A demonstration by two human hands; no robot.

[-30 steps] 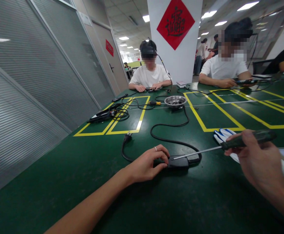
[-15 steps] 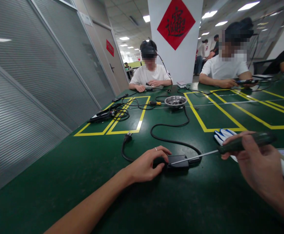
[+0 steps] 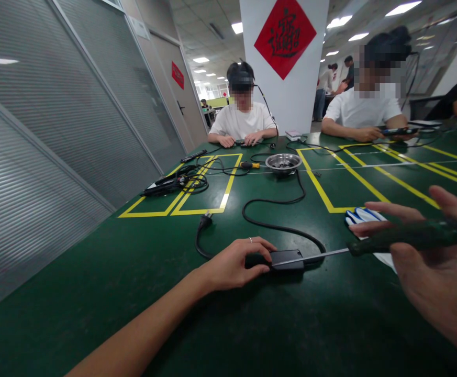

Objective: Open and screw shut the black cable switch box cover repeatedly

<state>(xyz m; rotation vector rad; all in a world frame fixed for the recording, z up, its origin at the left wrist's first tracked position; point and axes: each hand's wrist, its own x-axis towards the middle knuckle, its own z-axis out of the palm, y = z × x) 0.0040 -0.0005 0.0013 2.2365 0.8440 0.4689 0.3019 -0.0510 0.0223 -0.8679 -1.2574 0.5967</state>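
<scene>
A black power adapter lies on the green table, a cord at each end. My left hand grips its left end between thumb and fingers. A screwdriver with a dark green handle is in my right hand, its shaft pointing left. The tip touches or hovers just over the adapter's left part, by my left fingertips; contact is hard to tell. My right thumb supports the handle from below while several fingers stretch out loosely behind it. The adapter's cord ends in a two-pin plug to the left.
Beyond the adapter stands a metal bowl with small dark items, beside a yellow-handled screwdriver. Bundled black cables lie at the left within yellow tape lines. White-and-blue gloves lie behind my right hand. Two people in white shirts sit opposite.
My right hand has loosened and spread its fingers around the screwdriver handle, shifting slightly right. My left hand and the adapter stay put. The person opposite has lowered a hand to the table.
</scene>
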